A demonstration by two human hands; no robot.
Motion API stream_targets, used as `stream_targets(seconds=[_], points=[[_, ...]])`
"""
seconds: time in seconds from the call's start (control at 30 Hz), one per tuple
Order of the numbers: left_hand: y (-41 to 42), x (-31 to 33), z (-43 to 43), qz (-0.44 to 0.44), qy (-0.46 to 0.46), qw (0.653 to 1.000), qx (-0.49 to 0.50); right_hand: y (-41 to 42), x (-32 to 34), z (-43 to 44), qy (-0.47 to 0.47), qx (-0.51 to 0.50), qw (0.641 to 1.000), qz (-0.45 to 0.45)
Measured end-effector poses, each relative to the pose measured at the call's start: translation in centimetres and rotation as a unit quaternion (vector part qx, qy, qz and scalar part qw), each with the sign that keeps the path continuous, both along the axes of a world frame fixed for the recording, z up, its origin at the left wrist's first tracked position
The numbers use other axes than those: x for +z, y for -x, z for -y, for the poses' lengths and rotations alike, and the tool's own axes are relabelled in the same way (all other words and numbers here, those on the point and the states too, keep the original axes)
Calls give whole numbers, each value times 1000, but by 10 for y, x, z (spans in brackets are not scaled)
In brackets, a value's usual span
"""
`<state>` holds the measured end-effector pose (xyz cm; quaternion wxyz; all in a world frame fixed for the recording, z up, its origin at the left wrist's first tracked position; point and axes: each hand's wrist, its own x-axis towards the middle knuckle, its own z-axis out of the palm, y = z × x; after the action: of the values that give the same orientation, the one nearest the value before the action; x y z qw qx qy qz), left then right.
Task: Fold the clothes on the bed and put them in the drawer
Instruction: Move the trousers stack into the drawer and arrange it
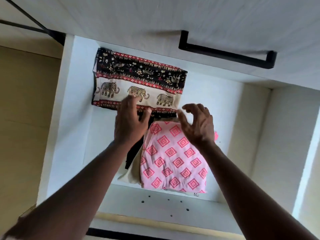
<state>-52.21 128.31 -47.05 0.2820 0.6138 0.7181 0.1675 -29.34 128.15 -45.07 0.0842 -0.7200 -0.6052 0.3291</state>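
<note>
I look straight down into an open white drawer (pixel 72 135). At its far side lies a folded elephant-print cloth (pixel 138 80) in black, red and cream. Nearer me sits a folded pink garment with red diamonds (pixel 173 158), on top of cream and black pieces (pixel 133 163). My left hand (pixel 129 122) reaches over the stack's left side, fingers spread, its fingertips at the near edge of the elephant cloth. My right hand (pixel 197 123) hovers above the pink garment's far end with loosely curled fingers and holds nothing.
The drawer above has a white front with a black bar handle (pixel 226 52). A tan wooden panel (pixel 20 118) runs along the left. The drawer's near front wall (pixel 155 201) has several small holes. White drawer floor shows left and right of the clothes.
</note>
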Motion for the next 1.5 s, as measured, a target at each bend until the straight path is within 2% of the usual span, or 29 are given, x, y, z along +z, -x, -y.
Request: stream_targets(seconds=[0.1, 0.2, 0.4, 0.5, 0.57, 0.63, 0.73, 0.8, 0.83, 0.9, 0.93, 1.03, 1.1, 1.17, 1.23, 1.33, 1.37, 1.43, 1.5], points=[[-14, 13, 44, 59, 88, 991, -80, -16, 8, 37, -26, 128, 989, 74], [-23, 12, 61, 36, 142, 983, -109, -24, 3, 64, -98, 187, 971, 115], [-36, 28, 71, -60, 4, 984, -170, -24, 11, 89, -167, 223, 950, 138], [-36, 41, 87, -89, -35, 974, -203, -25, 16, 100, -159, 238, 949, 130], [-37, 46, 101, -48, -12, 977, -206, -31, 18, 108, -141, 227, 959, 99], [-36, 46, 113, 4, 40, 985, -170, -44, 19, 111, -93, 197, 970, 107], [-35, 43, 121, 23, 90, 989, -113, -70, 9, 112, -35, 69, 994, 76], [-37, 37, 119, 26, 103, 992, -68, -79, 7, 110, -28, -66, 997, -18], [-40, 36, 118, 34, 118, 992, -27, -79, 12, 107, 6, -145, 985, -89], [-45, 33, 112, 41, 165, 984, 53, -77, 19, 99, 123, -259, 926, -244], [-49, 32, 110, 38, 182, 980, 73, -77, 18, 95, 149, -258, 914, -276], [-59, 31, 106, 40, 201, 973, 107, -70, 17, 90, 141, -201, 939, -242], [-64, 29, 107, 33, 184, 976, 114, -56, 25, 92, 96, -169, 962, -191], [-67, 25, 114, 11, 145, 984, 104, -42, 35, 104, 20, -87, 988, -123], [-69, 23, 122, -6, 116, 989, 87, -28, 40, 123, -68, 23, 995, -70], [-68, 24, 131, 6, 114, 989, 95, -11, 42, 152, -62, 134, 987, -70], [-67, 23, 134, 9, 111, 989, 93, -8, 44, 157, -35, 125, 986, -100], [-62, 23, 137, 22, 104, 990, 89, -4, 49, 160, 8, 43, 986, -161], [-59, 28, 137, 36, 105, 990, 86, -3, 54, 153, -4, -29, 981, -191]])
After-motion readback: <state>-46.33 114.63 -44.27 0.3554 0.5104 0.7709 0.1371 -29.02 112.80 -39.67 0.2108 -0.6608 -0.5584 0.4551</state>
